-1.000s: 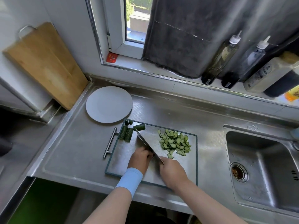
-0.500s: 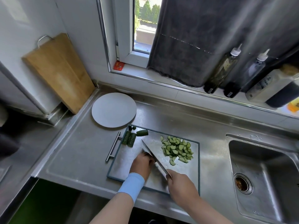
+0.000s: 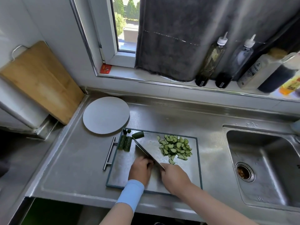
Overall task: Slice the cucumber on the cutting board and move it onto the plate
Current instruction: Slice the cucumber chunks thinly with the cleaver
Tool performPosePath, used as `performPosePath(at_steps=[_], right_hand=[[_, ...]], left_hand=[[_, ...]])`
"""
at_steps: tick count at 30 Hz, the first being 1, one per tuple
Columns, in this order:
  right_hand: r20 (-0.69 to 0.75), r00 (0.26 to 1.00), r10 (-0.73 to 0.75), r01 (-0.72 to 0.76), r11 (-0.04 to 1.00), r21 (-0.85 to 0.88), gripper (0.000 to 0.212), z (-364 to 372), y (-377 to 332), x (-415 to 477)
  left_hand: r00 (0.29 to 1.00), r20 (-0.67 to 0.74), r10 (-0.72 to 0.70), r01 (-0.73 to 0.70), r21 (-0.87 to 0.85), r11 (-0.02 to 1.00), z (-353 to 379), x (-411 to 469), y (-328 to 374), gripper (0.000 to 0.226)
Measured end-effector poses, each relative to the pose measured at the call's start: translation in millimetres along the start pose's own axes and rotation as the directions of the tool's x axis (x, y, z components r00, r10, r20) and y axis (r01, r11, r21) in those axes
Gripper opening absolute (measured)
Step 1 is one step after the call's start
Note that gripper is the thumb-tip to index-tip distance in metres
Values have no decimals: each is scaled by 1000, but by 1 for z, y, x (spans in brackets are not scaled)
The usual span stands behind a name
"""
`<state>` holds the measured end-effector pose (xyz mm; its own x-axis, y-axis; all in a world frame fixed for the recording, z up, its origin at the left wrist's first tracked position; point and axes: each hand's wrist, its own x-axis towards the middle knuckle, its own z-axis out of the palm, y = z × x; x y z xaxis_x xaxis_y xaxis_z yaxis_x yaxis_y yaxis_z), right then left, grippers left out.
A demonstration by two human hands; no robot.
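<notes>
A metal cutting board (image 3: 121, 172) with a dark rim lies on the steel counter. A pile of thin cucumber slices (image 3: 175, 147) sits on its far right. Uncut cucumber pieces (image 3: 125, 143) lie at its far left corner, and one more piece (image 3: 138, 134) lies just behind them. My right hand (image 3: 176, 178) grips the handle of a knife (image 3: 146, 152), whose blade points away to the left. My left hand (image 3: 140, 168) sits left of the blade with its fingers curled down over a cucumber piece that is almost hidden. The round grey plate (image 3: 106, 117) stands bare beyond the board's left corner.
A sink (image 3: 263, 166) opens to the right of the board. A wooden board (image 3: 40, 82) leans on the wall at the left. Bottles (image 3: 211, 60) line the window sill. The board's bar handle (image 3: 110, 153) sticks out on its left side.
The view has tilted up and shifted. Both hands and the knife stay at the board's near middle, and the blade has moved only slightly. The slice pile looks the same.
</notes>
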<state>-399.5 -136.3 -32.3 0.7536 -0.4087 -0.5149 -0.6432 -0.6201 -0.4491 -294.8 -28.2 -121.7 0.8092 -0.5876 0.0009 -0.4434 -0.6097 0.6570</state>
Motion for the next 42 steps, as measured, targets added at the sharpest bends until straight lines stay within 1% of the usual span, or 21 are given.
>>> performPosePath(at_steps=[5, 10, 12, 16, 21, 24, 29, 31, 34, 37, 39, 42], right_hand=[[5, 1000, -12, 11, 999, 31, 32, -4, 0, 4], [-34, 998, -55, 55, 998, 26, 29, -1, 9, -7], [-40, 997, -63, 65, 997, 34, 33, 0, 13, -11], [-44, 998, -51, 51, 999, 7, 33, -1, 21, -13], [-29, 998, -49, 49, 999, 19, 35, 1, 22, -12], [-14, 999, -35, 36, 998, 61, 29, 4, 21, -8], [-10, 1000, -9, 10, 996, 90, 31, 6, 12, 4], [-16, 1000, -17, 18, 997, 69, 26, 5, 5, 9], [-25, 999, -25, 27, 998, 51, 28, 6, 0, 13], [-33, 999, -24, 26, 998, 52, 28, 7, 0, 14], [-43, 999, -33, 35, 998, 48, 23, 6, 1, 12], [-65, 996, -54, 56, 998, 40, 18, 7, 6, 3]], left_hand=[[1000, -3, 19, -19, -5, 1000, -2, 2, 0, 7], [1000, -4, -7, 7, -9, 1000, -4, 3, 0, 7], [1000, -1, 8, -8, 1, 1000, -5, 4, 0, 8], [1000, 4, 19, -19, 22, 1000, -3, 4, -2, 9], [1000, 2, 14, -14, 23, 1000, -1, 4, -3, 9], [1000, -12, 15, -15, 14, 1000, 0, 4, -3, 9], [999, -22, 41, -41, 7, 999, 0, 2, -3, 13], [999, -23, 46, -46, 9, 999, -1, 2, -3, 14], [998, -19, 58, -58, 7, 998, -2, 1, -3, 15], [999, -22, 34, -34, -23, 999, -3, 0, -3, 13], [1000, -21, 8, -9, -42, 999, -4, 0, -2, 12], [1000, -5, -25, 25, -20, 999, -8, 1, 3, 8]])
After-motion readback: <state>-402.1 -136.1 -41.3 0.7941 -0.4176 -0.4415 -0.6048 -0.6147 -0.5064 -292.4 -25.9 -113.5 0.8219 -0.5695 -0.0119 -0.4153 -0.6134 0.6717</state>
